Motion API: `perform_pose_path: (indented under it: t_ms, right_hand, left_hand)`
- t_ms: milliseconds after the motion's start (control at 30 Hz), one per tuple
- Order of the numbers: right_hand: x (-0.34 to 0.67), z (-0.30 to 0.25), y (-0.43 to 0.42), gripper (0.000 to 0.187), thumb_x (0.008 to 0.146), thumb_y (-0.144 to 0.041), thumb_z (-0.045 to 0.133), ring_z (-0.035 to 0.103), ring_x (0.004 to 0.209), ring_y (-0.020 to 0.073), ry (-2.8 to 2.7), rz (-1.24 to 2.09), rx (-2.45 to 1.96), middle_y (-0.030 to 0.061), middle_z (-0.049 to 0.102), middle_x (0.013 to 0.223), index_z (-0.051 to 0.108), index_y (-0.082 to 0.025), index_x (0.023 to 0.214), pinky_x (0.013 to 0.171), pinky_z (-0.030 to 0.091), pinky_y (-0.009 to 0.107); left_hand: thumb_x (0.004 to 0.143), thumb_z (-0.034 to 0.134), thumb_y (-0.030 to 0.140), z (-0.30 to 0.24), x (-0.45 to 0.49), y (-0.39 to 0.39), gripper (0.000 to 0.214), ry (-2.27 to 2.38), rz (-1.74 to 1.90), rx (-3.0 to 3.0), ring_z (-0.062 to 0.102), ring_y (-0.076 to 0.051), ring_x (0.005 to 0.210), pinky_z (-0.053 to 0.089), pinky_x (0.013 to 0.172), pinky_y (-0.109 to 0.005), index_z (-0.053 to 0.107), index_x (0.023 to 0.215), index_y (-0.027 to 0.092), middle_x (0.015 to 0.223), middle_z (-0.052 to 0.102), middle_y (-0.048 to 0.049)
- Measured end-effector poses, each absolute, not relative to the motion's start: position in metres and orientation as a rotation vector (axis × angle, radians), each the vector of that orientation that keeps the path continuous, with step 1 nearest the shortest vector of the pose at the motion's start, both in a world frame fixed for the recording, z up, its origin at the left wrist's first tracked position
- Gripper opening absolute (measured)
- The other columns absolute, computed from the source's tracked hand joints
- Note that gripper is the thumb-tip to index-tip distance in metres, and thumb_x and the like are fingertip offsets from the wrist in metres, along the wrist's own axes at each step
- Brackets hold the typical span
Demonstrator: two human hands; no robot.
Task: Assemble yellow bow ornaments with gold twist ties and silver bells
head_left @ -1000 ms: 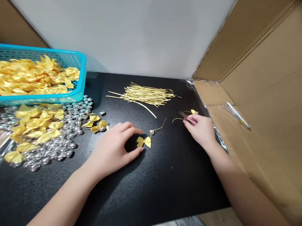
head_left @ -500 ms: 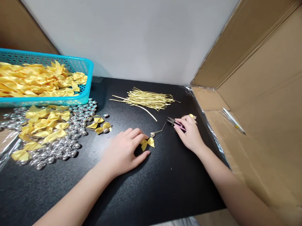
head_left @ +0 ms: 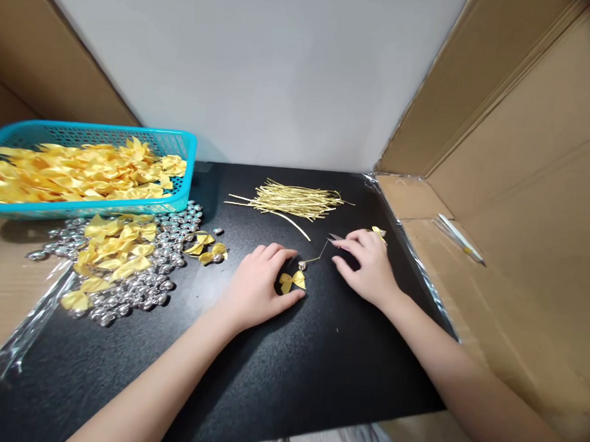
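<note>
My left hand [head_left: 260,288] rests on the black table with thumb and index finger spread around a yellow ribbon bow [head_left: 286,284]. The thumb tip is at the bow's lower edge; whether they touch I cannot tell. Just above the bow lies a small silver bell-like bead [head_left: 301,265], with a thin bent gold tie [head_left: 317,256] running from it toward the right. My right hand [head_left: 366,266] is open, thumb apart from the fingers, over small snips [head_left: 334,237]. Only the blades show clearly; the hand hides the handles. Behind its knuckles lies another yellow bow [head_left: 378,232], partly covered.
A bundle of gold twist ties [head_left: 296,200] lies at the back middle. To the left are a turquoise basket [head_left: 192,171] of yellow bows, a heap of silver beads [head_left: 140,296] and loose bows [head_left: 127,259]. A white cutter-like tool [head_left: 458,238] lies on the cardboard at right.
My right hand's fingers have spread and its thumb has come off the snips' pink handles. My left hand has opened wider around the bow. The whole view has shifted slightly.
</note>
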State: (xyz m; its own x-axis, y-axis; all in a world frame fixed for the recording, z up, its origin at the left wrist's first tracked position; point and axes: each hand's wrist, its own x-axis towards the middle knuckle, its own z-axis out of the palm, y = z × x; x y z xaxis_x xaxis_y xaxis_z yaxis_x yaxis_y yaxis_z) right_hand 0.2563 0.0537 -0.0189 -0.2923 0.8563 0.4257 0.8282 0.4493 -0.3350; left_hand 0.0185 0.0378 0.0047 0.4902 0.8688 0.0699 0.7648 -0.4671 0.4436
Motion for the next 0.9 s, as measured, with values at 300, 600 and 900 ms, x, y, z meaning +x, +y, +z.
perform_pose_path:
  t_ms: [300,600,900]
  right_hand:
    - [0.226,-0.006,0.071,0.015,0.094,-0.017,0.053,0.050,0.098,0.0266,-2.617,0.134,-1.240,0.0112,0.065,0.100,0.065,-0.017,0.085,0.085,0.034,0.042]
    - [0.225,0.009,0.067,0.012,0.094,-0.013,0.046,0.056,0.088,0.0216,-2.495,0.474,-1.233,0.0093,0.065,0.090,0.056,-0.016,0.087,0.082,0.041,0.037]
    - [0.243,0.036,0.066,0.013,0.090,-0.024,0.058,0.065,0.072,0.0147,-1.856,1.900,-0.857,0.0022,0.071,0.072,0.067,-0.015,0.088,0.074,0.047,0.029]
  left_hand:
    - [0.089,0.056,0.025,-0.006,0.010,0.035,0.019,1.214,0.482,2.528,0.056,-0.026,0.094,0.050,0.085,-0.041,0.064,0.103,0.016,0.103,0.063,-0.0106]
    - [0.093,0.048,0.019,-0.013,0.003,0.035,0.018,1.183,0.511,2.623,0.055,-0.023,0.088,0.050,0.082,-0.038,0.065,0.097,0.015,0.097,0.064,-0.0103]
    - [0.094,0.047,0.018,-0.018,-0.001,0.037,0.021,1.175,0.481,2.691,0.056,-0.023,0.081,0.050,0.074,-0.038,0.067,0.090,0.013,0.091,0.066,-0.0104]
